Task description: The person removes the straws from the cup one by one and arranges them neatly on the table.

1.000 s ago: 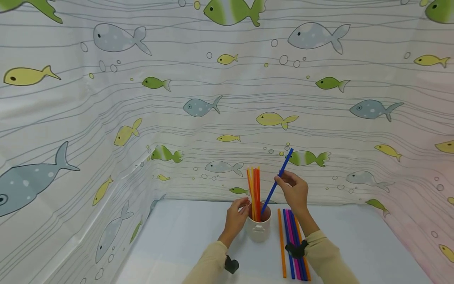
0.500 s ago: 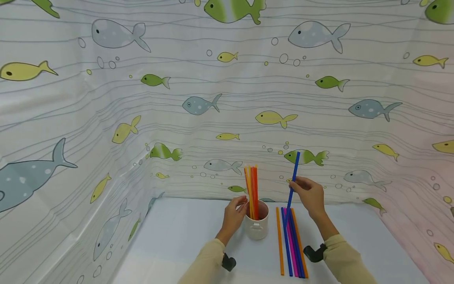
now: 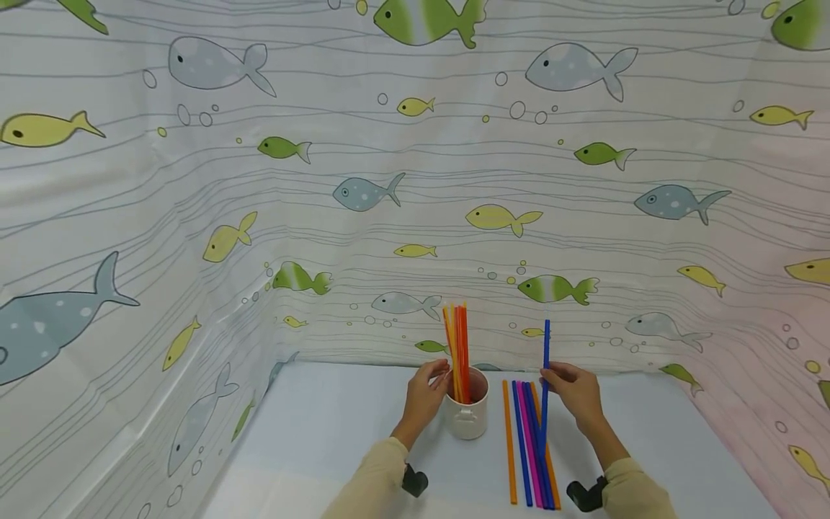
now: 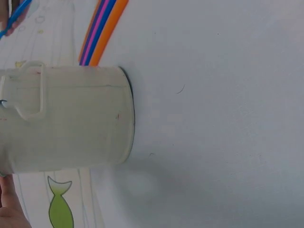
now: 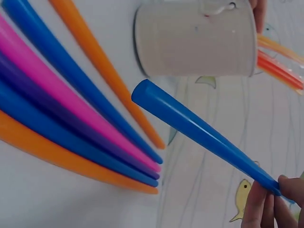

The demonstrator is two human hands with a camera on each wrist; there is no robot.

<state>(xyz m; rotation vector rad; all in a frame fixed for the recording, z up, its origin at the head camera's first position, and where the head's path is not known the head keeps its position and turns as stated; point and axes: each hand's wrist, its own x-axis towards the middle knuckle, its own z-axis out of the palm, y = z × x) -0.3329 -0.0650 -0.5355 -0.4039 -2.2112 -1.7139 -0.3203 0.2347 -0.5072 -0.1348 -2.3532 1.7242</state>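
A white cup (image 3: 467,424) stands on the white table, holding several upright orange, red and yellow sticks (image 3: 461,346). My left hand (image 3: 424,396) holds the cup at its left side near the rim; only part of that hand (image 4: 10,206) shows in the left wrist view. My right hand (image 3: 576,393) pinches a thin blue stick (image 3: 547,342) between thumb and fingers. That blue stick (image 5: 204,137) points its lower end toward a row of sticks on the table. The row holds orange, blue, pink and purple ones, such as the pink stick (image 3: 528,440).
A fish-patterned cloth (image 3: 415,216) hangs behind and at both sides of the table (image 3: 318,432). The row of sticks lies right of the cup, between it and my right forearm. Dark wrist devices, such as the left wrist device (image 3: 415,481), hang at both cuffs.
The blue stick came out of the cup and moved right, then down, in my right hand; it now stands nearly upright over the row. My left hand stays at the cup.
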